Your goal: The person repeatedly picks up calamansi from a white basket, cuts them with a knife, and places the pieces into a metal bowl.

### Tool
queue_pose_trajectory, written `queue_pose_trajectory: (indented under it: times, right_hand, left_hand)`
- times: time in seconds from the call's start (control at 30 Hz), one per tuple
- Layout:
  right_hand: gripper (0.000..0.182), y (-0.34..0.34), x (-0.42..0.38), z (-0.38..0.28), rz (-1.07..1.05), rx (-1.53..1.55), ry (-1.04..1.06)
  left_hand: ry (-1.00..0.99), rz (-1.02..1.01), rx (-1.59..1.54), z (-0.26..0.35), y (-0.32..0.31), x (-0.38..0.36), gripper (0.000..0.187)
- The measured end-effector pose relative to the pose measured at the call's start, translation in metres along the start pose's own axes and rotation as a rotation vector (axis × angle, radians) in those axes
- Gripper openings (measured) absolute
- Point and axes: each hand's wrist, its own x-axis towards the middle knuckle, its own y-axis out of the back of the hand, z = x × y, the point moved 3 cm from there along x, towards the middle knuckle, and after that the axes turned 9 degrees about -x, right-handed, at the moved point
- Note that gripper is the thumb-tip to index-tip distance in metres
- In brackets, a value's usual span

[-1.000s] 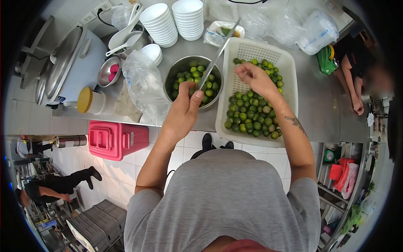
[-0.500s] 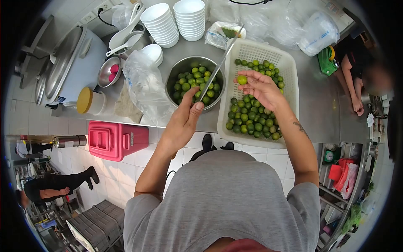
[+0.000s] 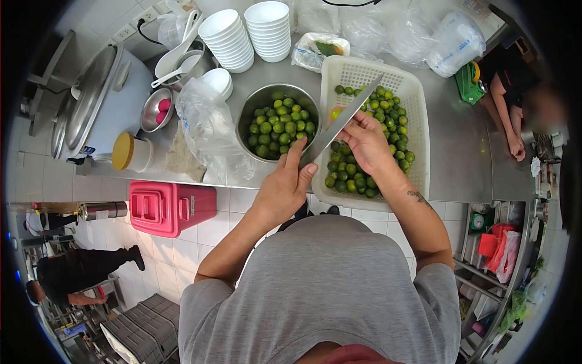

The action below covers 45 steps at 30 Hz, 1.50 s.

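My left hand (image 3: 280, 193) is closed on the handle end of a long knife (image 3: 350, 115), whose blade slants up and right over the edge of the white basket (image 3: 422, 130). Under the blade, my right hand (image 3: 368, 144) is closed, with a yellowish lime (image 3: 336, 113) at its fingertips, partly hidden by the knife. More green limes (image 3: 348, 170) lie in the basket. The steel pot (image 3: 242, 136) beside it holds several limes, close to my left fingers.
Stacked white bowls (image 3: 268, 30), a clear plastic bag (image 3: 209, 124) and a yellow-lidded tub (image 3: 123, 150) are on the steel counter (image 3: 461, 139). A red bin (image 3: 173, 207) stands below. One person (image 3: 512, 109) is at the right, another (image 3: 79, 270) at the lower left.
The knife and my left hand have moved right, away from the pot. My right hand has shifted down and left, and the blade now crosses over its fingers.
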Motion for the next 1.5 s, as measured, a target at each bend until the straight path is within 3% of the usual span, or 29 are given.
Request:
queue_pose_trajectory:
  times: [0.13,0.33,0.47,0.53,0.67,0.77,0.9,0.97,1.07,1.17,1.3,1.4,1.5]
  right_hand:
    - [0.021,-0.026,-0.006,0.0,-0.059,-0.112,0.048]
    - [0.017,-0.052,-0.009,0.004,-0.114,-0.171,0.043]
    - [0.017,-0.055,-0.006,0.007,-0.175,-0.359,0.066]
    - [0.024,-0.06,-0.009,0.008,-0.221,-0.363,0.032]
    - [0.032,-0.06,-0.009,0.006,-0.292,-0.33,-0.017]
    - [0.034,-0.039,0.003,-0.012,-0.199,-0.534,0.05]
    - [0.018,0.06,0.06,-0.021,0.027,-1.536,0.357]
    - [0.032,0.095,0.071,-0.003,-0.007,-1.945,0.09]
    - [0.036,0.098,0.076,0.005,-0.101,-2.059,0.029]
    - [0.033,0.096,0.074,0.0,-0.083,-1.597,-0.007]
    - [0.032,0.063,0.046,-0.024,-0.054,-0.418,-0.142]
    - [0.031,0.048,0.033,-0.022,-0.178,-0.225,-0.126]
    - [0.032,0.039,0.024,-0.015,-0.16,-0.09,-0.066]
  left_hand:
    - [-0.17,0.103,0.015,0.006,0.0,0.0,0.056]
    - [-0.12,0.106,0.046,0.003,0.011,0.009,0.057]
    - [-0.121,0.138,-0.092,0.001,0.014,0.012,0.052]
    - [-0.023,0.133,-0.193,0.002,0.017,0.013,0.048]
    - [-0.04,0.124,-0.184,0.005,0.02,0.016,0.042]
    - [-0.031,0.133,-0.14,-0.001,0.024,0.018,0.045]
    - [-0.02,0.198,-0.052,-0.011,0.028,0.018,0.053]
    - [-0.014,0.205,-0.044,-0.01,0.028,0.018,0.056]
    - [0.038,0.164,-0.082,-0.002,0.029,0.015,0.059]
    - [0.058,0.121,-0.112,0.004,0.029,0.012,0.059]
    - [-0.009,0.072,-0.157,0.003,0.024,0.01,0.058]
    - [-0.053,0.061,-0.185,0.004,0.013,0.007,0.056]
    - [0.016,-0.014,-0.194,0.008,0.006,0.007,0.055]
